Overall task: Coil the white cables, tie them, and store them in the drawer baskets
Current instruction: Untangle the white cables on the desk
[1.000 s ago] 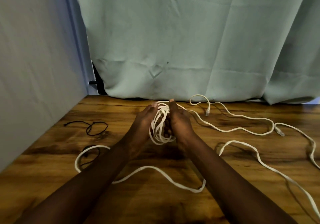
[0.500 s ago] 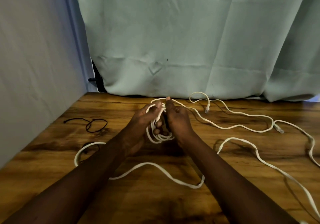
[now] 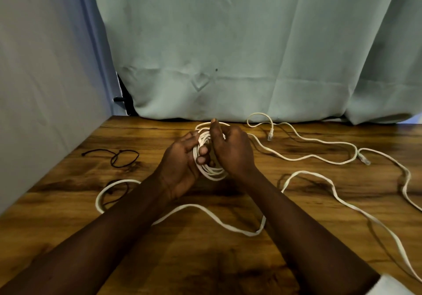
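Note:
A coil of white cable (image 3: 211,170) sits between my two hands above the middle of the wooden table (image 3: 205,260). My left hand (image 3: 180,161) grips the coil, its fingers curled through the loops. My right hand (image 3: 230,151) pinches a strand at the coil's top with thumb and fingers. A flat white cable (image 3: 228,225) trails loose over the table from left to right under my forearms. A round white cable (image 3: 315,140) with clear plugs snakes across the back right.
A black tie cord (image 3: 118,156) lies at the left of the table, a second one (image 3: 114,194) near the flat cable's left loop. A grey wall stands on the left, a pale green curtain (image 3: 251,55) behind the table.
My hands have drawn closer around the coil and the left fingers have curled further into the loops. The right hand has brought the strand over the coil's top.

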`<state>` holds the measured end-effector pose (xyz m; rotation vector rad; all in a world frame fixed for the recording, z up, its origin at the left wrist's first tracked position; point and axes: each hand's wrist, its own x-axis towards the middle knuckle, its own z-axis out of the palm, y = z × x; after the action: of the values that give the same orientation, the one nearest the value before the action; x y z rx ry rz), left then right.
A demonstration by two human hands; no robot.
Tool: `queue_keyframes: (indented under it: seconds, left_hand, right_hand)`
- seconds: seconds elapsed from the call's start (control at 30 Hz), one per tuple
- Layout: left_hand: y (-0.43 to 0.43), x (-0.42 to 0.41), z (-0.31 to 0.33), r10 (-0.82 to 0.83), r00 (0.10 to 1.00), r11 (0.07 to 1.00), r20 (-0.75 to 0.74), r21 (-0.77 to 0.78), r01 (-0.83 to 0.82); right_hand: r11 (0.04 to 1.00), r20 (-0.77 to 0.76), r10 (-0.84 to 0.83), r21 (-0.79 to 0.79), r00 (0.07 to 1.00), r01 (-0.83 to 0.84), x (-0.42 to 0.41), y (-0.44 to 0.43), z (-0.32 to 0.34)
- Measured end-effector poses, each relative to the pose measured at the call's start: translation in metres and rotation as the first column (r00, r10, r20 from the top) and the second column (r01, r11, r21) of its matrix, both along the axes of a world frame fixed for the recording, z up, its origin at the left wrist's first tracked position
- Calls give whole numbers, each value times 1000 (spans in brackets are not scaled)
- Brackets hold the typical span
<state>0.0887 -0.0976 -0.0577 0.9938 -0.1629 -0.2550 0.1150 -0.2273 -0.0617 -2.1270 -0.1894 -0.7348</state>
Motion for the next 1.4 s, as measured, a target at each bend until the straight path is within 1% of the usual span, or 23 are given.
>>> queue_keyframes:
  seconds: [0.07,0.1,0.17,0.23,0.3,0.4,0.5,0.57,0.6,0.67,0.77,0.8,0.9,0.97,1.03,1.1,1.2,1.23,1.27,1.3,1.33,1.37,1.4]
  left_hand:
    - [-6,-1,1,37,999,999,-33,26,-36]
    - [-9,-1,0,129,992,990,-16,68,-127]
    - [-14,-5,0,331,940,926,82,161,-340]
    - [-16,-7,1,399,906,886,139,195,-420]
    - [-12,-7,2,361,924,911,125,165,-378]
    - [-4,-2,4,268,957,950,115,134,-282]
    - [-3,-2,4,173,976,981,133,62,-182]
    - [-4,-4,3,122,985,992,120,-4,-123]
    - [-5,-5,2,108,988,994,110,-27,-106]
    - [-7,-6,3,91,992,995,91,-58,-86]
    - [-3,-3,2,114,993,990,44,-87,-110]
    - [0,-1,2,122,992,989,23,-92,-120]
    - [5,-2,5,78,997,991,-20,-111,-80]
    - [7,0,6,158,987,987,5,-27,-158]
    - [10,4,6,255,964,962,76,83,-261]
    - [12,6,7,276,952,944,132,147,-294]
    - [11,5,10,290,942,913,172,244,-326]
    - [11,5,11,297,939,901,172,275,-335]
    - [11,6,11,304,939,896,159,289,-339]
    - [13,8,10,311,940,900,137,276,-338]
    - [16,11,8,315,943,911,109,243,-333]
    - [19,15,6,314,946,926,81,195,-324]
    - [23,18,4,312,948,938,56,142,-317]
  right_hand:
    - [1000,1,17,2,1000,-17,0,3,-3]
    - [999,-11,36,18,999,-35,0,7,-5]
    - [991,-51,83,106,995,-77,-1,15,-9]
    - [969,-68,128,220,989,-110,0,21,-15]
    - [941,-78,153,315,985,-122,0,23,-17]
    - [861,-91,228,483,969,-157,-1,24,-15]
    - [719,-91,368,659,925,-221,-6,22,-6]
    - [624,-108,451,748,886,-226,-8,21,-4]
    - [610,-122,462,762,879,-215,-8,21,-4]
    - [634,-136,434,748,891,-195,-7,21,-9]
    - [760,-177,325,633,929,-146,-4,24,-18]
    - [786,-187,309,602,932,-140,-4,25,-19]
    - [783,-204,362,596,910,-178,-6,31,-17]
    - [784,-227,384,592,895,-187,-7,31,-16]
    - [765,-242,425,611,872,-203,-8,28,-14]
    - [751,-258,460,623,849,-218,-9,25,-12]
    - [735,-308,460,659,833,-163,-3,24,-14]
    - [705,-335,484,697,808,-133,-1,23,-14]
    - [645,-359,537,758,763,-98,-2,23,-13]
    - [542,-346,599,839,722,-48,-5,23,-9]
    - [412,-305,638,911,707,22,-8,24,-4]
    - [282,-253,645,956,721,82,-9,23,-2]
    - [176,-218,617,975,756,137,-11,24,1]
